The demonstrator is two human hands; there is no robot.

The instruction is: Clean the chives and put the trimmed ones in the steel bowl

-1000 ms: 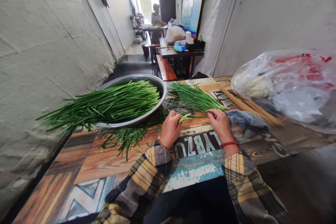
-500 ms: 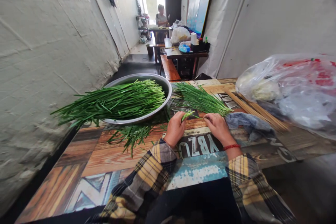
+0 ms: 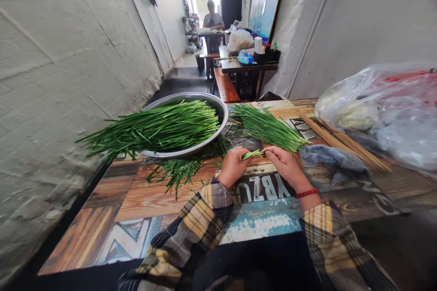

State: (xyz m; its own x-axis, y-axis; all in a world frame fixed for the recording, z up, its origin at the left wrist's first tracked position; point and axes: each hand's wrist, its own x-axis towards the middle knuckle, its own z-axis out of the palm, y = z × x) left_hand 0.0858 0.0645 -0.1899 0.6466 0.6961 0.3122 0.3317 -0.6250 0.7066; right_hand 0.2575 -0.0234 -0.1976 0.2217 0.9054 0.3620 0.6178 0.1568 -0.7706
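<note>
My left hand (image 3: 234, 167) is closed around a small bunch of garlic chives (image 3: 251, 154), whose pale cut ends stick out to the right. At those ends, the thumb and fingers of my right hand (image 3: 284, 167) are pinched together; what they grip, if anything, is too small to make out. Just behind my hands lies a loose pile of chives (image 3: 269, 127) on the patterned table (image 3: 153, 193). To the left, a metal basin (image 3: 223, 125) holds a large heap of chives (image 3: 170, 125), leaves hanging over its rim. Loose chive leaves (image 3: 177, 172) lie in front of the basin.
A grey-blue cloth (image 3: 332, 161) and several wooden sticks (image 3: 344, 143) lie right of my hands. Clear plastic bags (image 3: 385, 113) sit at the far right. Beyond are a second table (image 3: 235, 64), a bench (image 3: 225, 85) and a seated person (image 3: 213, 19).
My hands have come closer together, the right fingers now at the ends of the held chives. The whole view has shifted slightly, so the scene sits a little further right.
</note>
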